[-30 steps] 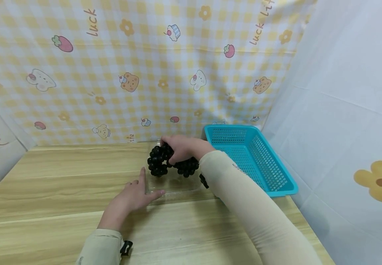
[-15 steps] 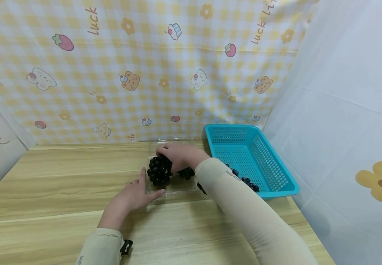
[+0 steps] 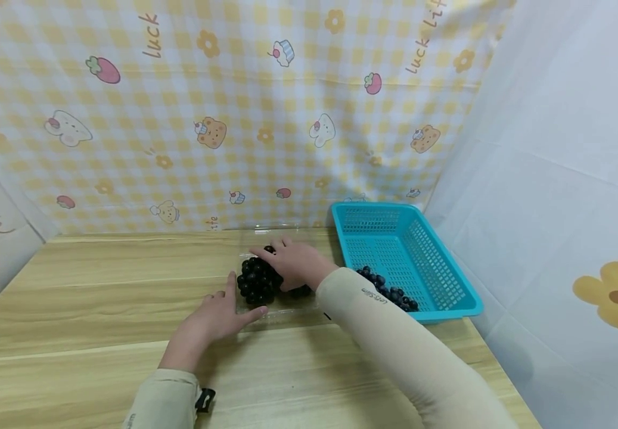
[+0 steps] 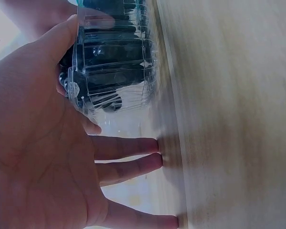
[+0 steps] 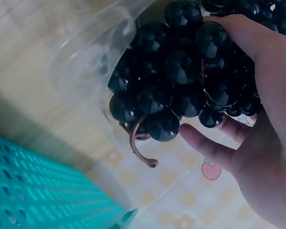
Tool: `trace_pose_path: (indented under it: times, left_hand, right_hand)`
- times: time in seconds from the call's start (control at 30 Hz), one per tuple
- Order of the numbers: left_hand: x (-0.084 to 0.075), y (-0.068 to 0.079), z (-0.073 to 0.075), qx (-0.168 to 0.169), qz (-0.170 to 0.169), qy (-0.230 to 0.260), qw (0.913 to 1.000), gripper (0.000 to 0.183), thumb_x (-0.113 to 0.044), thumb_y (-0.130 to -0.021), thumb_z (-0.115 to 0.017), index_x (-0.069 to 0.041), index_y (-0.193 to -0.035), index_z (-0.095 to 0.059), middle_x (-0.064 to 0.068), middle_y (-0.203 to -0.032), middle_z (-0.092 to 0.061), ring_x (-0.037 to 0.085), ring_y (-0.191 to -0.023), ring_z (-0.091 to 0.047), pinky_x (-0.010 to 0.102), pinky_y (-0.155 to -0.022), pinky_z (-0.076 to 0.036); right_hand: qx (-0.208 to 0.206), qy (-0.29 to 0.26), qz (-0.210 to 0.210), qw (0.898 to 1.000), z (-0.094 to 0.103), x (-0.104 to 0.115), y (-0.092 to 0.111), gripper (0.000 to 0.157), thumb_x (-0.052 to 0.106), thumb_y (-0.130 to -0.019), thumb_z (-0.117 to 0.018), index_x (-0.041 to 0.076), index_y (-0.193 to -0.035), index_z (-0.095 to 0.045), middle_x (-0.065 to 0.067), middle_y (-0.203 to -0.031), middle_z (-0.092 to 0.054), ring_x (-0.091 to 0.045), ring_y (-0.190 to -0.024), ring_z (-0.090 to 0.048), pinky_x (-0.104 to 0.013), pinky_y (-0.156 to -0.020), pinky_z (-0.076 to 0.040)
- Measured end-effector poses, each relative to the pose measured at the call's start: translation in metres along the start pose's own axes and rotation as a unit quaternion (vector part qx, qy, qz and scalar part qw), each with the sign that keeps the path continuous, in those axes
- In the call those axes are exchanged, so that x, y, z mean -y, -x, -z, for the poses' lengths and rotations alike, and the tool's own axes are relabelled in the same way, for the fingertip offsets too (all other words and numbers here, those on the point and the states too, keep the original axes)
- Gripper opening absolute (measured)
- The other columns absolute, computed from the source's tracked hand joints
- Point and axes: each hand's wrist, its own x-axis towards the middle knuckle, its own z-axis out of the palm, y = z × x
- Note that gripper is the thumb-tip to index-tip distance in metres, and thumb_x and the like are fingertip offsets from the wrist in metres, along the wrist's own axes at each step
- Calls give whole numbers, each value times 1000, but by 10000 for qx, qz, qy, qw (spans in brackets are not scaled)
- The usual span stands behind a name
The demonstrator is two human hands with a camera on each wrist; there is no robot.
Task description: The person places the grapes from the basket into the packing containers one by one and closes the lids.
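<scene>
A clear plastic box [image 3: 287, 313] on the table holds black grapes [image 3: 257, 283]. My right hand [image 3: 300, 265] lies over the grapes in the head view, fingers spread and fairly straight. In the right wrist view, its thumb and fingers [image 5: 207, 143] span the bunch, and a brown stem sticks out. At the box's left front corner is my left hand [image 3: 214, 316], its thumb along the front rim and its index finger along the side. The left wrist view has its straight fingertips down at the table beside the box wall [image 4: 114, 67]. Part of the grapes is hidden under my right hand.
A blue plastic basket [image 3: 443, 262] stands right of the box, with dark grapes [image 3: 394, 295] at its near left side, partly behind my right sleeve. Behind the wooden table [image 3: 99, 298] hangs a yellow checked cloth [image 3: 266, 107]; a white sheet [image 3: 555, 179] borders the right.
My right hand has come lower and nearer with the bunch, and its fingers have loosened and spread. More of the basket's grapes show past the sleeve. The left hand has stayed put.
</scene>
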Motion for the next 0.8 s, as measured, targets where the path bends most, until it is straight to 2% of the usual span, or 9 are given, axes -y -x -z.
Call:
trace_pose_path:
  times: [0.2, 0.37, 0.47, 0.57, 0.7, 0.8]
  left_hand:
    - [1, -2, -3, 25, 54, 0, 10000, 128, -80, -96, -54, 6, -167, 8, 50, -154, -39, 69, -143, -38, 76, -108, -46]
    - [1, -2, -4, 37, 89, -4, 10000, 128, -81, -96, -53, 5, -167, 10, 49, -155, -38, 70, -144, -36, 77, -109, -46]
    - [1, -2, -4, 3, 78, -23, 10000, 127, -81, -96, -52, 5, -167, 9, 49, -156, -38, 70, -144, -36, 77, -109, -45]
    - [1, 0, -4, -30, 47, -23, 10000, 127, -80, -96, -53, 6, -167, 8, 49, -155, -39, 70, -144, -36, 78, -108, -45]
    - [0, 1, -4, -46, 36, -16, 10000, 127, -81, -96, -52, 6, -167, 7, 48, -155, -39, 70, -144, -36, 78, -109, -44]
    - [1, 1, -4, -38, 48, 2, 10000, 127, -81, -96, -52, 6, -167, 7, 48, -155, -39, 69, -145, -35, 79, -109, -44]
  right_hand:
    - [-14, 100, -97, 9999, 0, -4, 7, 124, 66, -85, -81, 34, -173, 1, -11, -170, -40, -29, -152, -50, -41, -109, -58]
    - [159, -37, -216, 9996, -3, -7, 13, 139, 75, -76, -83, 35, -171, 11, -14, -164, -47, -28, -135, -64, -38, -99, -62]
    - [320, -374, -276, 9984, -6, -9, 15, 142, 69, -76, -87, 37, -170, 14, -16, -160, -52, -26, -119, -71, -37, -85, -65]
    - [469, -639, -324, 9963, -10, -10, 13, 142, 60, -78, -91, 39, -170, 15, -17, -160, -52, -25, -112, -73, -36, -80, -64]
    - [490, -643, -396, 9959, -14, -8, 10, 139, 49, -80, -94, 39, -171, 11, -17, -160, -52, -26, -118, -72, -39, -88, -64]
    - [431, -489, -422, 9970, -15, -5, 9, 136, 43, -82, -93, 39, -171, 9, -16, -154, -56, -26, -120, -70, -40, -91, -64]
